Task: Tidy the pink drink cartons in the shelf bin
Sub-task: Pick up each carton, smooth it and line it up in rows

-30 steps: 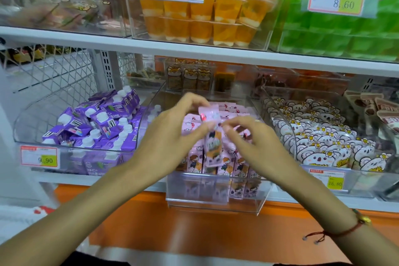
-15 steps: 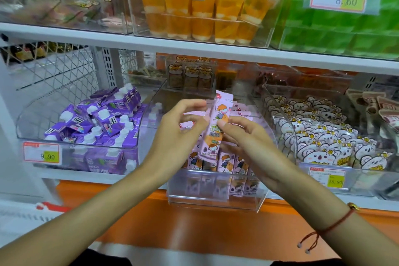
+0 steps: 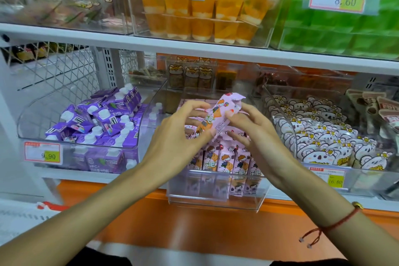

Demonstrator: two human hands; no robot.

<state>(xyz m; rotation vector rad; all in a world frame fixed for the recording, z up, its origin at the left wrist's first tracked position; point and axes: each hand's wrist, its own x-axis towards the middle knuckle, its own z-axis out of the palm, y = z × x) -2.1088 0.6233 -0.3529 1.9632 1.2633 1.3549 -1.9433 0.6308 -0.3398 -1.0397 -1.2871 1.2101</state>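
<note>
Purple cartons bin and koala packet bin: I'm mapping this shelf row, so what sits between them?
In the head view, the clear bin of pink drink cartons sits between the purple cartons and koala packets.

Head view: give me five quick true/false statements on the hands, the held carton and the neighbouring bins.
1. Both the left hand and the right hand hold one pink carton. True.
2. The held carton stands upright in the front row. False: it is tilted, lifted above the pink cartons in the clear bin.
3. The bin left of the pink cartons holds purple cartons. True.
4. The purple bin's price tag reads 16.80. False: it reads 9.90.
5. A red string bracelet is on the left wrist. False: it is on the right wrist.
</note>
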